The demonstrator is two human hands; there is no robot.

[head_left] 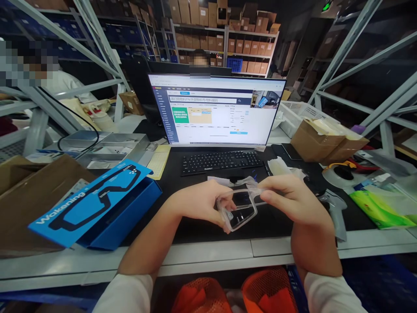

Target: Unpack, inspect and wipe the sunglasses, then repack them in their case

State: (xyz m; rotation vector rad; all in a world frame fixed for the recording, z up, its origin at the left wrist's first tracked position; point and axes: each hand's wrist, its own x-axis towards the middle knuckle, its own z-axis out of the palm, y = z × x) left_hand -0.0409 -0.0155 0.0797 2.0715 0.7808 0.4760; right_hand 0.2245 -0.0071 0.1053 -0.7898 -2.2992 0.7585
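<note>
Over the desk's front part, both hands hold a clear plastic frame [254,208], a see-through rounded rectangle somewhat like an eyeglass frame. My left hand [208,202] is closed round its left side, fingers curled behind it and partly hidden. At its upper right corner, my right hand [285,193] pinches it between thumb and fingers. Left of my left hand lies a blue box [130,219] with its lid raised, printed with black glasses and the word "Wakening". Beyond the hands, crumpled white wrapping [246,181] lies in front of the black keyboard [221,163].
A lit monitor [215,113] stands behind the keyboard. At right are a handheld scanner [335,211], a green packet [374,211], a tape roll [342,174] and cardboard boxes [314,141]. A brown carton [29,208] and grey trays [112,150] occupy the left. Other people sit beyond.
</note>
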